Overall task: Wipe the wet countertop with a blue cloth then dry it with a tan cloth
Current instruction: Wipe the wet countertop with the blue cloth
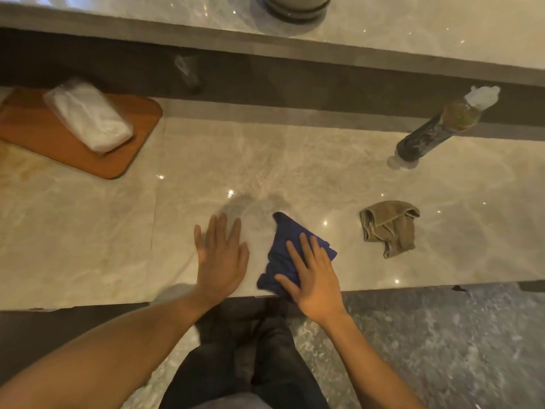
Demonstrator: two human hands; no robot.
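A blue cloth (pixel 283 246) lies on the pale marble countertop (pixel 206 160) near its front edge. My right hand (pixel 312 276) presses flat on the cloth's right side, fingers spread. My left hand (pixel 219 258) rests flat on the bare counter just left of the cloth, fingers apart, holding nothing. A crumpled tan cloth (pixel 389 227) sits to the right of the blue cloth, untouched. A dull wet-looking patch (pixel 250 211) shows on the stone just beyond both hands.
An orange wooden board (pixel 44 143) with a white plastic-wrapped pack (pixel 88 116) lies at the back left. A tall bottle (pixel 433 128) with a plastic-wrapped top stands at the back right. A raised marble ledge (pixel 413 33) with a round base runs behind. Floor lies below the counter's front edge.
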